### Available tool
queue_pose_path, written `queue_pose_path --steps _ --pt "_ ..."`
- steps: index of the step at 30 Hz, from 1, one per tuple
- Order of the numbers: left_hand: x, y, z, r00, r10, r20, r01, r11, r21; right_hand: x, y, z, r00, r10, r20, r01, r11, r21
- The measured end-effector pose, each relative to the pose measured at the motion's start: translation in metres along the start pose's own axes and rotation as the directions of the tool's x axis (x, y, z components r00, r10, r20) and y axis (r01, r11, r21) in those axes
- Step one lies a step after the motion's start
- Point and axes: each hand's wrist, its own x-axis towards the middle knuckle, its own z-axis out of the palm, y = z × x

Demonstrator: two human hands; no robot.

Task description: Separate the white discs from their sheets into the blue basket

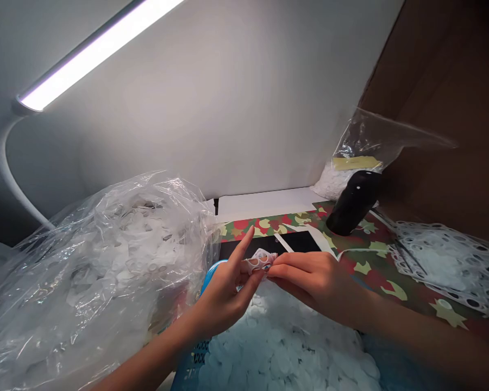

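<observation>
My left hand (226,293) holds a small, curled white sheet with round holes (259,260); its index finger points up, away from the thumb. At the sheet's right end, the fingertips of my right hand (312,277) are pinched together and touch it. Whether a loose piece sits between those fingertips is too small to tell. Below both hands lies a heap of thin white translucent discs (285,347) in a blue basket (187,366).
A large clear bag of white pieces (126,244) stands left, under a lit lamp (101,57). A black cylindrical object (354,201) and holed white sheets (448,260) are on the right, on a camouflage-patterned surface (375,274). Behind is another clear bag (338,176).
</observation>
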Motion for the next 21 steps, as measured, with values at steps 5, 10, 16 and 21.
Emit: queue_pose_path --steps 5,10,16,21 --pt "-0.0001 0.0018 -0.0001 1.0 -0.009 0.004 0.009 1.0 0.002 0.001 -0.0007 -0.0001 1.0 -0.005 -0.031 0.005 1.0 -0.011" --pt "0.0001 0.0006 0.0006 1.0 0.022 -0.011 -0.021 0.998 0.066 0.0011 -0.0005 -0.0008 1.0 0.002 -0.021 -0.002 1.0 -0.004" --pt "-0.0004 -0.0013 0.0019 1.0 0.012 0.008 -0.012 0.999 0.042 -0.0009 -0.001 0.0001 0.999 0.003 0.049 0.0 0.998 -0.06" --pt "-0.0012 -0.0032 0.0013 0.999 -0.037 -0.006 0.037 0.998 -0.042 -0.0038 0.0031 0.0027 0.99 -0.059 0.127 0.068 0.996 -0.066"
